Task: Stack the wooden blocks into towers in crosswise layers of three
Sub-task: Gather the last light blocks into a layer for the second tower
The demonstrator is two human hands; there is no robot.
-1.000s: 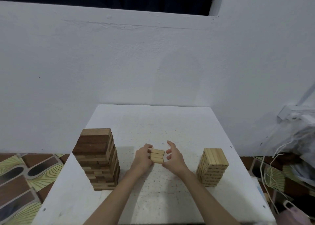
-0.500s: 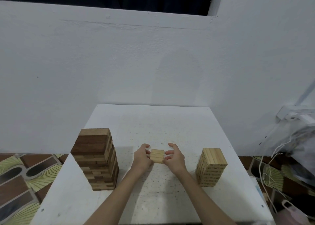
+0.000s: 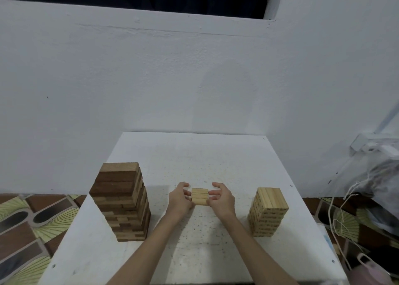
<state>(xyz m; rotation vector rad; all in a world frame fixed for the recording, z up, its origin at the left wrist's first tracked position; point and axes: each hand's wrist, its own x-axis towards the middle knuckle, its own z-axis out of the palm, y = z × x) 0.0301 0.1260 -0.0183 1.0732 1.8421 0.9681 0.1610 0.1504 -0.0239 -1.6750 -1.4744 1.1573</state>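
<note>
Fingers, head view: both sets curl in from the sides toward a low pale layer of three blocks; left hand at its left end, right hand at its right end.
Grip: fingertips look to touch or nearly touch the block ends, bracketing them rather than wrapped round; I cannot tell whether they press or have just let go.
Blocks' spot: middle of the white table, between the two towers and well apart from both.
Left tower: tall dark-wood stack, its lower layers a bit ragged.
Right tower: shorter pale stack, squared up neatly.
Step, by my read: squaring the first layer of a new tower, so the task is far from done here.
Handling: small stiff wooden blocks, light, smooth-faced, likely to skid on the tabletop; nothing fragile.
Where to hold: pinch across the short ends, or press all three from both sides together.
Risk: an uneven squeeze could skew one block out of line.
</note>
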